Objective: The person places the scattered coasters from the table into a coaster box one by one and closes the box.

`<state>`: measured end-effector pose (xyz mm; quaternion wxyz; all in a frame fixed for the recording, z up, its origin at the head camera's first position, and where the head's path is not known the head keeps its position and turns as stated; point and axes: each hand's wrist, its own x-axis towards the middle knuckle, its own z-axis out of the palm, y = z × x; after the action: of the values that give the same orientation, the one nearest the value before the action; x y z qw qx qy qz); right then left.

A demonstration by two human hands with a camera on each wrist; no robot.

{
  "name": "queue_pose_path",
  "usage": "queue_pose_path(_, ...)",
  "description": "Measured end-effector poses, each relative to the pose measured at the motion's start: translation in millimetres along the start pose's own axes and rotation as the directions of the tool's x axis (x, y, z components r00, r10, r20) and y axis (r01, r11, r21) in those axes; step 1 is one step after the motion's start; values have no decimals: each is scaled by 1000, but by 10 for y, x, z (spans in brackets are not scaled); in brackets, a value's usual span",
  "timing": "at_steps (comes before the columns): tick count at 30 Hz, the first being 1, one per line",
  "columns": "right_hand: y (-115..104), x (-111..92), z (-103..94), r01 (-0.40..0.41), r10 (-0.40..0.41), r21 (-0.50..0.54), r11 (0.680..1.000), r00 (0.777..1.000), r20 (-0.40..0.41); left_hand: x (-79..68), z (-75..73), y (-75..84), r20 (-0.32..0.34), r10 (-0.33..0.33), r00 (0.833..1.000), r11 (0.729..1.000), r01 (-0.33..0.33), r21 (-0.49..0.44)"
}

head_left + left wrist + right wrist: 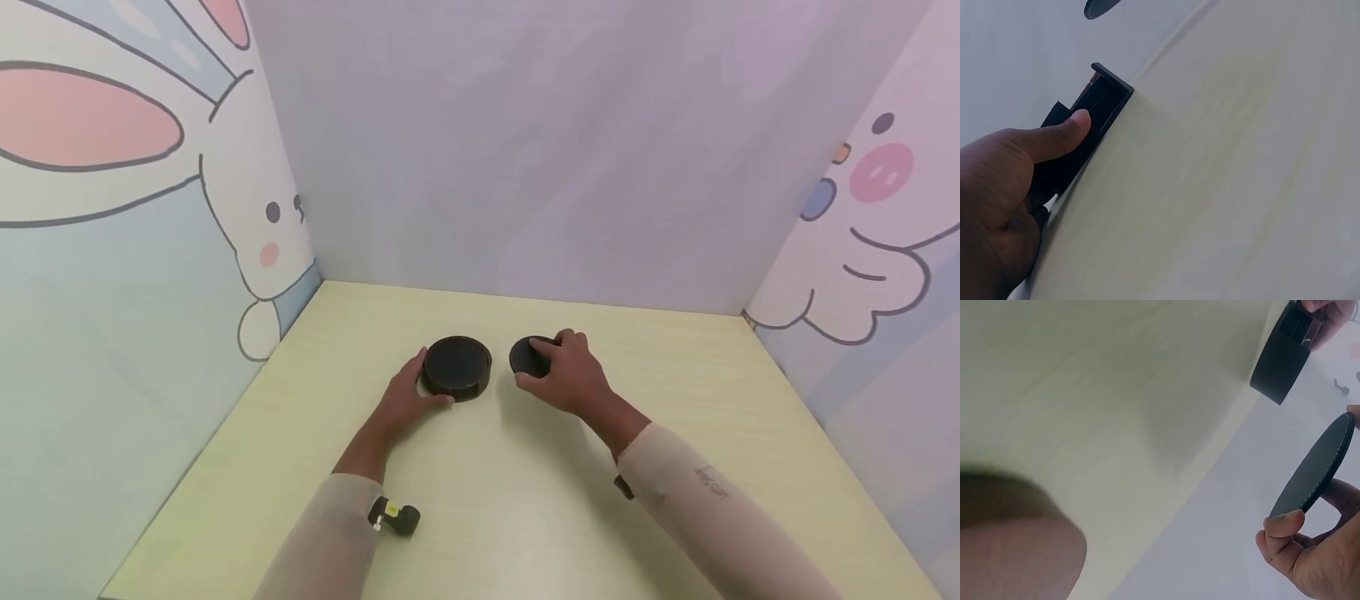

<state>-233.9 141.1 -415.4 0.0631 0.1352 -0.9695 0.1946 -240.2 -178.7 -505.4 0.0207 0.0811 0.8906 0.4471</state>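
A round black coaster holder [484,383] stands on the table, its opening facing up and filled with dark coasters. My left hand [405,402] holds it from the left, thumb along the front side and fingers around the back. In the left wrist view, edges of stacked coasters [1105,101] show through a gap in the holder's wall, near my thumb. Just right of the holder, my right hand [572,377] pinches a single round black coaster [1315,465] by its edge, tilted and raised above the table. Light stitching runs around that coaster's rim.
A pale yellow tabletop [450,500] lies under both hands. Grey-lilac backing [495,150] rises behind it, with cartoon-printed side panels [90,333] at left and right. A small black device [405,520] is strapped at the left wrist.
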Motion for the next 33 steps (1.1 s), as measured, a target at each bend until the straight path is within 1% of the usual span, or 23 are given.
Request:
queue_pose_path(4,-60,28,70,5,-5,4,1000,1000,-2,9,9,5,4,-7,1000,1000,7,0)
queue_pose_path(10,-137,112,176,10,-10,-12,1000,1000,-3,8,4,11,-8,2,1000,1000,-2,6)
queue_pose_path(14,-207,170,216,16,-16,-12,1000,1000,0,2,4,12,-4,-9,1000,1000,9,11)
queue_pose_path(20,-332,258,279,5,-4,-10,1000,999,37,-2,10,10,1,-26,1000,1000,26,4)
queue_pose_path(25,-484,322,330,-8,8,-4,1000,997,72,-14,8,23,0,-31,1000,1000,31,2)
queue_pose_path(33,-683,420,434,21,-19,-23,1000,996,87,-11,12,23,9,-24,1000,1000,24,8)
